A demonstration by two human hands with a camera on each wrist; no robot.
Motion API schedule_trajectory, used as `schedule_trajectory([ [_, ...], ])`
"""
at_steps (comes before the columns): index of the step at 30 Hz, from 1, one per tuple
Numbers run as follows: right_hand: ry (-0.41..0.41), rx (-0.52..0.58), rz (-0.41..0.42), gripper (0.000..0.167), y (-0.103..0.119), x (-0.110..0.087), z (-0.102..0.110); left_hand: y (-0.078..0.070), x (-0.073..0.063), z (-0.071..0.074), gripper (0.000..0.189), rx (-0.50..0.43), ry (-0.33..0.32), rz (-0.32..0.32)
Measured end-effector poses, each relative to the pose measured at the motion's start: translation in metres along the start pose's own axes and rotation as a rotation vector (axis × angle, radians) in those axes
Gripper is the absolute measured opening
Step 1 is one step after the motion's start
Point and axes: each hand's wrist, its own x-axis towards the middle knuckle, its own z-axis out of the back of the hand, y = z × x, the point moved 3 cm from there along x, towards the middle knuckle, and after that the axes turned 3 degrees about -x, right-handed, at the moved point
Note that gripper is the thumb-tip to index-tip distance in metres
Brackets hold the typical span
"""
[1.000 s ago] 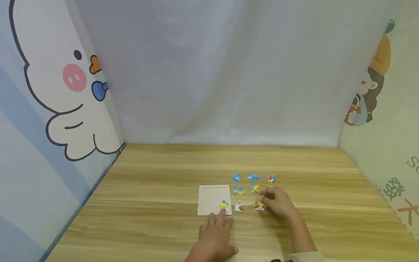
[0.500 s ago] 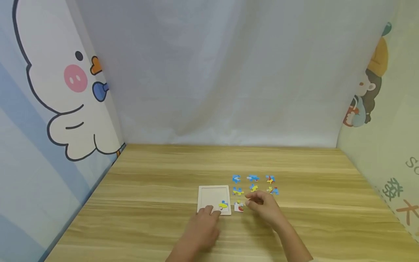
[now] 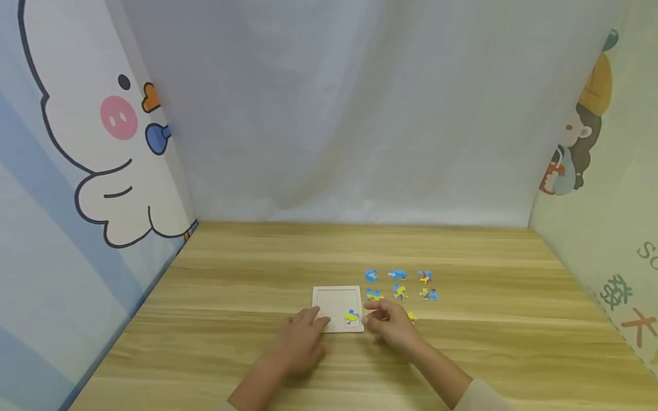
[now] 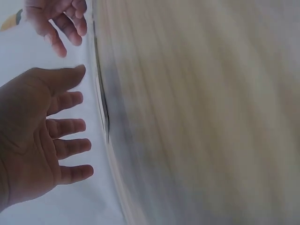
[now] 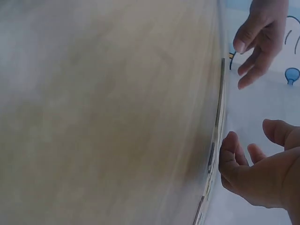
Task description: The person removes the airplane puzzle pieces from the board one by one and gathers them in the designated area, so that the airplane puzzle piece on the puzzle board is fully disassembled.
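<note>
A square pale puzzle tray (image 3: 329,302) lies on the table, with one yellow, blue and white puzzle piece (image 3: 352,315) in its lower right corner. My left hand (image 3: 300,342) has its fingertips at the tray's lower left edge; its fingers are straight and spread in the left wrist view. Beside the tray's right edge is my right hand (image 3: 393,330), fingers gently bent. In the right wrist view its thumb stands apart from the fingers, with nothing seen between them. A yellow puzzle piece (image 3: 413,315) peeks out behind this hand, which hides the spot left of it.
Right of the tray, several loose puzzle pieces lie in rows, among them a blue piece (image 3: 372,275), a blue and red piece (image 3: 425,276) and a yellow piece (image 3: 400,291). Behind the wooden table (image 3: 247,268) hangs a grey-white curtain (image 3: 329,114). Printed cartoon walls flank both sides.
My right hand has moved left from the lower right piece to the tray's right edge, uncovering part of that piece. The left hand has shifted left along the tray's near edge.
</note>
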Motion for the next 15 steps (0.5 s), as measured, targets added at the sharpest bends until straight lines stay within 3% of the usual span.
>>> schedule_trajectory([
  [5,0.060,-0.200,0.068,0.039,-0.006,0.002,-0.009,0.010,0.000,-0.002,0.061,-0.062,0.052,0.006],
  [15,0.003,-0.472,0.125,0.044,-0.002,0.010,-0.022,0.025,0.003,-0.004,0.075,-0.116,0.181,0.067],
])
